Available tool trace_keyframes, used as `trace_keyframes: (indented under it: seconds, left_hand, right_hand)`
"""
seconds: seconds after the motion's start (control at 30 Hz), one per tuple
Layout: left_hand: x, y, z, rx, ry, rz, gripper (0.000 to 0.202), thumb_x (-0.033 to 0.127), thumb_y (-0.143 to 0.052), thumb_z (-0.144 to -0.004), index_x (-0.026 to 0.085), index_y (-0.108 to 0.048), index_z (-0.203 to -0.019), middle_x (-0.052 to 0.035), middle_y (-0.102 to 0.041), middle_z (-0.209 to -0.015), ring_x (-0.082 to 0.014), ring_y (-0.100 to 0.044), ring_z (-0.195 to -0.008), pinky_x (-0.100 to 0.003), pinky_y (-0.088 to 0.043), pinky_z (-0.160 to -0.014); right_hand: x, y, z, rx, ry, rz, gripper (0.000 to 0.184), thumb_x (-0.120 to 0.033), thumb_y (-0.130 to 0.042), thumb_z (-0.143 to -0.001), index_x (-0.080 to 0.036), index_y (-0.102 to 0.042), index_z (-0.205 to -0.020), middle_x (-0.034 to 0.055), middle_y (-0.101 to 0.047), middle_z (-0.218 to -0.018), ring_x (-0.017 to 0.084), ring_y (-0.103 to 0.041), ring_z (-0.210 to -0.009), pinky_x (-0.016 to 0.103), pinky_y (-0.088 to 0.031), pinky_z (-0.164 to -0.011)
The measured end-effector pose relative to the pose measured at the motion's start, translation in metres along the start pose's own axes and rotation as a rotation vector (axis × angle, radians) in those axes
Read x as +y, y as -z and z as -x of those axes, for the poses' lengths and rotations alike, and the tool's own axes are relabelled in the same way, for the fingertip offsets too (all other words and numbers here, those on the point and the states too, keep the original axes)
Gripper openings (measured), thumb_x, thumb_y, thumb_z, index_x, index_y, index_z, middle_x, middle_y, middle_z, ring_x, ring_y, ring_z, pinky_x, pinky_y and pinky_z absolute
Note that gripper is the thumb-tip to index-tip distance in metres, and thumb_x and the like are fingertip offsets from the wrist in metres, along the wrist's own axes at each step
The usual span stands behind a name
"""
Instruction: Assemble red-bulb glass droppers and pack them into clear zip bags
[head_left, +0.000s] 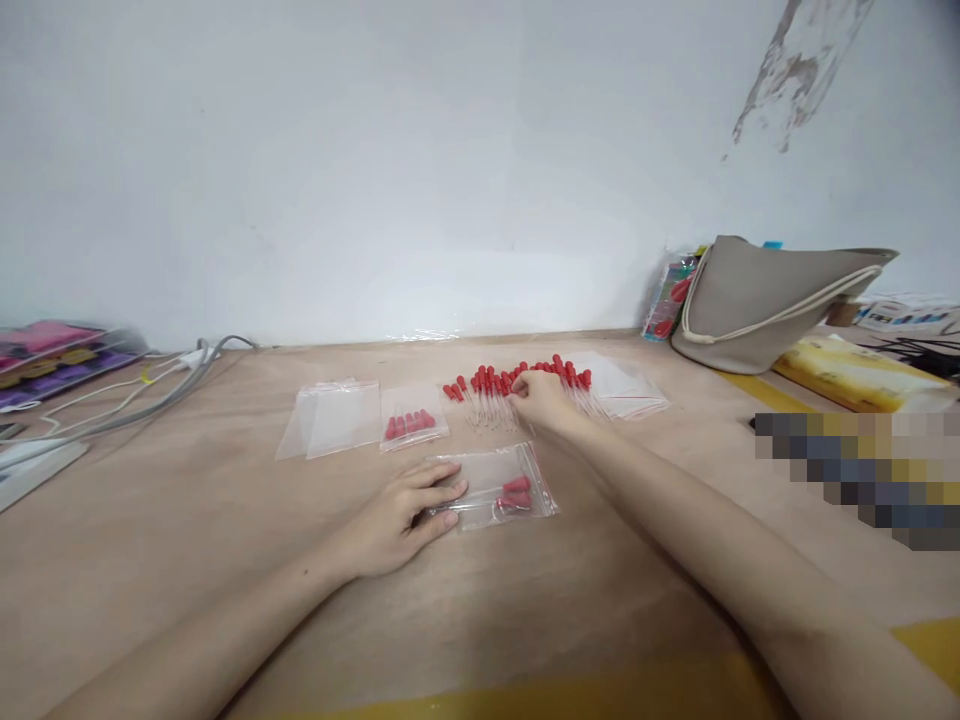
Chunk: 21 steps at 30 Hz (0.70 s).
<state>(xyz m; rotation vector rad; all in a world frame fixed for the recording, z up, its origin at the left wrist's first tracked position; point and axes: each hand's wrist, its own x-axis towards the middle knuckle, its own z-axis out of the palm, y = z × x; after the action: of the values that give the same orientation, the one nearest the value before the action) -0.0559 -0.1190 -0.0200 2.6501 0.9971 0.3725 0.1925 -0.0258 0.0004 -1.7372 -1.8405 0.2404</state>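
My left hand [409,510] lies on the open end of a clear zip bag [499,487], thumb and fingers pinching its edge; two red-capped droppers sit inside the bag. My right hand [541,398] reaches into a row of several red-capped glass droppers [487,388] on the table, fingers curled round one of them. A filled bag of droppers [411,421] lies to the left of the row.
Empty clear bags [334,418] lie left of the filled one, and more clear bags [622,388] lie behind the droppers. A grey bag [765,300] stands at the right by the wall. Cables [150,390] and colourful packs [52,360] are at far left.
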Motion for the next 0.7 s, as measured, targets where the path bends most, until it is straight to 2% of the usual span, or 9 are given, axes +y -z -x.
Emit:
trace_keyframes:
  seconds: [0.13,0.37,0.5,0.57,0.63,0.7]
  left_hand:
    - [0.0,-0.001,0.001,0.013,-0.008,-0.008,0.039,0.037,-0.042,-0.089,0.03,-0.044,-0.127,-0.0036,-0.037,-0.138,-0.0231,-0.033,-0.127,-0.047,-0.029,-0.103]
    - [0.001,-0.002,0.001,0.021,-0.009,-0.027,0.039,0.037,-0.042,-0.089,0.029,-0.044,-0.127,-0.004,-0.038,-0.137,-0.0236,-0.035,-0.126,-0.048,-0.029,-0.104]
    - [0.002,-0.002,0.001,0.036,-0.018,-0.013,0.039,0.036,-0.043,-0.089,0.029,-0.045,-0.127,-0.0042,-0.038,-0.137,-0.0235,-0.035,-0.126,-0.048,-0.028,-0.104]
    - [0.002,-0.002,0.001,0.042,-0.022,-0.009,0.039,0.036,-0.043,-0.088,0.029,-0.044,-0.127,-0.004,-0.039,-0.137,-0.0234,-0.036,-0.125,-0.048,-0.028,-0.104]
    - [0.002,-0.001,0.001,0.041,-0.02,-0.009,0.039,0.036,-0.043,-0.088,0.029,-0.044,-0.127,-0.0038,-0.039,-0.137,-0.0234,-0.035,-0.125,-0.047,-0.028,-0.104]
    - [0.001,-0.001,0.001,0.04,-0.02,-0.016,0.039,0.037,-0.043,-0.088,0.029,-0.044,-0.127,-0.0037,-0.039,-0.137,-0.0234,-0.036,-0.125,-0.047,-0.028,-0.104]
  right_hand:
    - [-0.011,-0.017,-0.018,-0.006,-0.092,0.057,0.017,-0.012,-0.056,-0.067,-0.011,-0.063,-0.082,0.0166,-0.064,-0.086,0.027,-0.06,-0.086,0.032,-0.046,-0.069]
    - [-0.016,-0.024,-0.027,-0.023,-0.193,0.054,0.024,-0.011,-0.058,-0.062,-0.013,-0.063,-0.086,0.0177,-0.064,-0.089,0.03,-0.061,-0.086,0.032,-0.046,-0.064]
    - [-0.016,-0.024,-0.031,-0.038,-0.224,-0.009,0.021,-0.012,-0.058,-0.063,-0.013,-0.062,-0.083,0.0144,-0.064,-0.083,0.025,-0.061,-0.078,0.027,-0.044,-0.058]
    - [-0.017,-0.019,-0.029,-0.045,-0.211,-0.058,0.023,-0.013,-0.058,-0.064,-0.013,-0.06,-0.087,0.0124,-0.063,-0.08,0.023,-0.061,-0.076,0.025,-0.043,-0.057]
    - [-0.016,-0.01,-0.021,-0.061,-0.183,-0.108,0.034,-0.015,-0.056,-0.066,-0.012,-0.056,-0.1,0.009,-0.062,-0.075,0.019,-0.06,-0.071,0.024,-0.043,-0.055]
    - [-0.011,0.003,-0.006,-0.101,-0.142,-0.201,0.048,-0.017,-0.052,-0.07,-0.011,-0.044,-0.117,0.0028,-0.059,-0.067,0.015,-0.058,-0.06,0.022,-0.042,-0.05]
